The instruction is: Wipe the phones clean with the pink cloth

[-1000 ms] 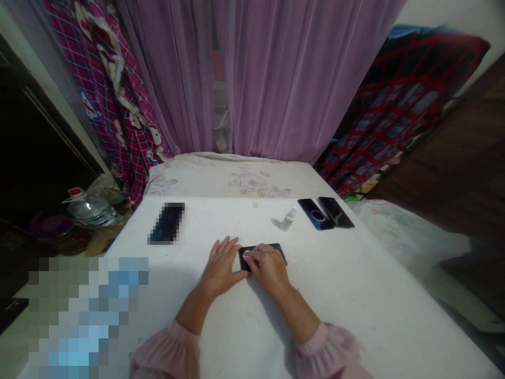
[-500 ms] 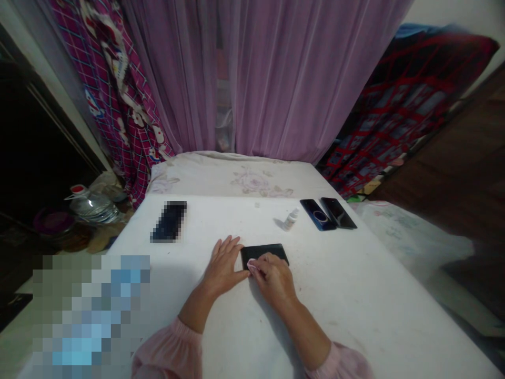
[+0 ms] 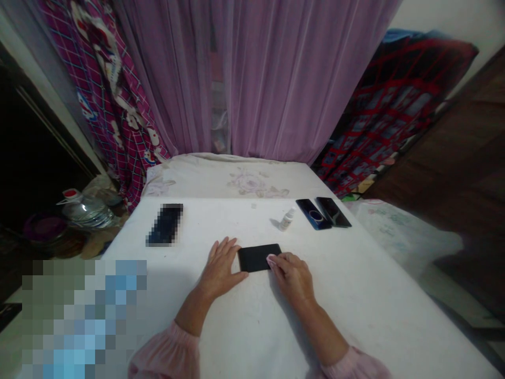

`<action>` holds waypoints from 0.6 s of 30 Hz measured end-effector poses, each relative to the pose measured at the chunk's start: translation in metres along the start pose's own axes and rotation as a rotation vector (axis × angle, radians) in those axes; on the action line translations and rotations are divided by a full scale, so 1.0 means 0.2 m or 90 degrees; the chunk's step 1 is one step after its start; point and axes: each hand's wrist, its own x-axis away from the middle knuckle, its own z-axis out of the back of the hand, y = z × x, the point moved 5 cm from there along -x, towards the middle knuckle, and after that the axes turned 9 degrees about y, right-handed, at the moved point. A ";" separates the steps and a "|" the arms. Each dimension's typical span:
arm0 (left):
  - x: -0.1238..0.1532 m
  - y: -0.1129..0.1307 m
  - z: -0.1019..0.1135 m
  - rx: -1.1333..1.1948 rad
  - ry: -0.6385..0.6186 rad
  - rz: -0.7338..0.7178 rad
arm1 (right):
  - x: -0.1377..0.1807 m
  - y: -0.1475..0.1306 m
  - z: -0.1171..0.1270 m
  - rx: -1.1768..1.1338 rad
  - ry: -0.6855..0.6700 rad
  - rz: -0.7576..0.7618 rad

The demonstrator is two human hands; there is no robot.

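A black phone (image 3: pixel 257 257) lies flat on the white table (image 3: pixel 355 295) in front of me. My left hand (image 3: pixel 220 267) rests flat and open on the table, its thumb against the phone's left edge. My right hand (image 3: pixel 292 275) is curled at the phone's right end, pinching a small pale cloth or wipe (image 3: pixel 272 258) against the phone's right edge.
A small white bottle (image 3: pixel 287 219) stands behind the phone. Two dark phones (image 3: pixel 323 212) lie side by side at the back right. A blurred dark phone (image 3: pixel 164 225) lies at the back left. A purple curtain (image 3: pixel 272 79) hangs behind the table.
My right hand has slid from the phone's left end to its right end, uncovering most of the screen. My left hand has stayed in place.
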 end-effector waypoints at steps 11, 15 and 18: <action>0.00 0.01 -0.01 -0.028 0.004 -0.016 | 0.04 0.13 0.04 -0.016 0.009 -0.083; -0.01 0.03 -0.02 -0.047 0.016 -0.008 | 0.04 0.13 0.04 -0.024 0.002 -0.094; -0.02 0.04 -0.01 -0.064 -0.004 0.015 | 0.01 0.13 0.03 -0.018 -0.043 -0.116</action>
